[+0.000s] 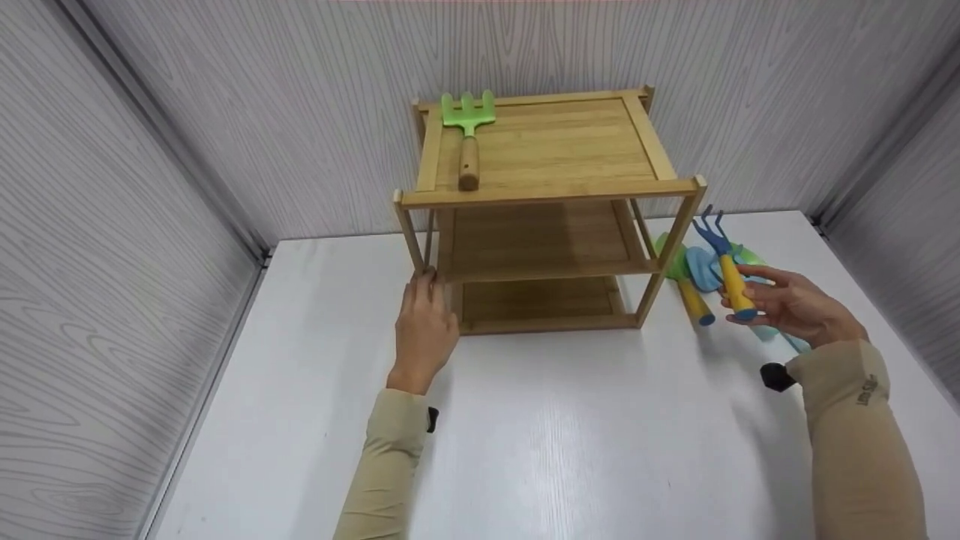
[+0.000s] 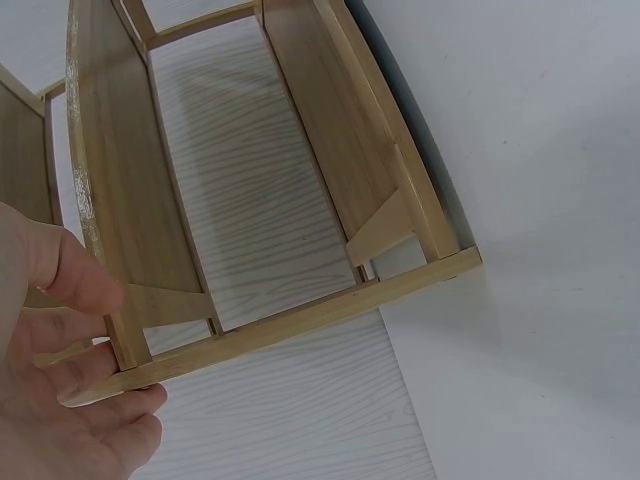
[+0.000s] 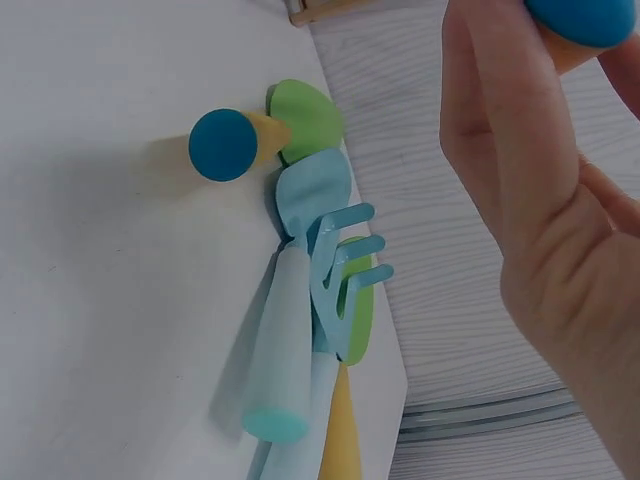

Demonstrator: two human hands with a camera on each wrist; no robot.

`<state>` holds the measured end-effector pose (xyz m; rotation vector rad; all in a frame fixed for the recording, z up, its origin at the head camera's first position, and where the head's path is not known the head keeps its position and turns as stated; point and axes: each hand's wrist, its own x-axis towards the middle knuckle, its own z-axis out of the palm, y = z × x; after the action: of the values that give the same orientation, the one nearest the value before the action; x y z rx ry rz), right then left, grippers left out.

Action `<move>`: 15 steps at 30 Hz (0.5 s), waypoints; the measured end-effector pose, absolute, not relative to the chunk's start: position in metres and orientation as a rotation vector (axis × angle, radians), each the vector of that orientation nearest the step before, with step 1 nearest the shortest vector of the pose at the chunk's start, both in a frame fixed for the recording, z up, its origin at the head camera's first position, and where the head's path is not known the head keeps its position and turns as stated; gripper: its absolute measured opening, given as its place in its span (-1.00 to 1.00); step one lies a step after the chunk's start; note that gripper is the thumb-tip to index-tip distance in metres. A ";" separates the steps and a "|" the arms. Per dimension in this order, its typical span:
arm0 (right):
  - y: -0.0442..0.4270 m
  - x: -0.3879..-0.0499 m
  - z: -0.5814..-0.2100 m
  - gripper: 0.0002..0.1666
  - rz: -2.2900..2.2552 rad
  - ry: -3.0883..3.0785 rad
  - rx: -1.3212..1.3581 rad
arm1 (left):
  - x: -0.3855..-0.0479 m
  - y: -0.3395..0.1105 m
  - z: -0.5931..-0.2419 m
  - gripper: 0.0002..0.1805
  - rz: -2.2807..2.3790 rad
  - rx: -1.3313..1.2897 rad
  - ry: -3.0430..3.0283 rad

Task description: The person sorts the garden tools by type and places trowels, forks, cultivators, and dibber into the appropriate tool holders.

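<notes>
A three-tier wooden shelf rack (image 1: 551, 193) stands against the back wall. My left hand (image 1: 426, 330) grips its front left post at the middle tier; in the left wrist view the thumb (image 2: 85, 280) lies on one side and the fingers on the other. On the top tier lies a green garden fork (image 1: 469, 154) with a wooden handle. Right of the rack, my right hand (image 1: 799, 306) holds a hand cultivator (image 1: 733, 285) by its yellow handle, its blue prongs pointing up and back. The right wrist view shows only the blue end (image 3: 585, 18) of that handle.
Beside the rack's right side, several garden tools lie on the white table (image 1: 540, 435): a green-bladed tool with a yellow handle (image 1: 694, 300), a light blue shovel (image 3: 280, 340), a light blue fork (image 3: 335, 270) and another green blade (image 3: 358, 315). Grey panels enclose the table's back and sides.
</notes>
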<state>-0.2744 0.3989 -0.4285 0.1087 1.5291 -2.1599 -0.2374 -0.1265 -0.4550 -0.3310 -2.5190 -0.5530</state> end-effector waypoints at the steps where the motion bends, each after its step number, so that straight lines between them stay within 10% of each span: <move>1: 0.398 -0.274 -0.426 -0.60 -2.163 1.531 0.099 | -0.237 -0.126 -0.455 -0.44 -0.555 -0.332 -2.519; 15: 0.391 -0.271 -0.395 -0.53 -2.205 1.544 -0.099 | -0.239 -0.126 -0.455 -0.45 -0.529 -0.338 -2.504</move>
<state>-0.2710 0.3910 -0.3951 -0.0991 1.5437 -2.2050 -0.2388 -0.1262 -0.4554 -0.3382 -2.5040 -0.5288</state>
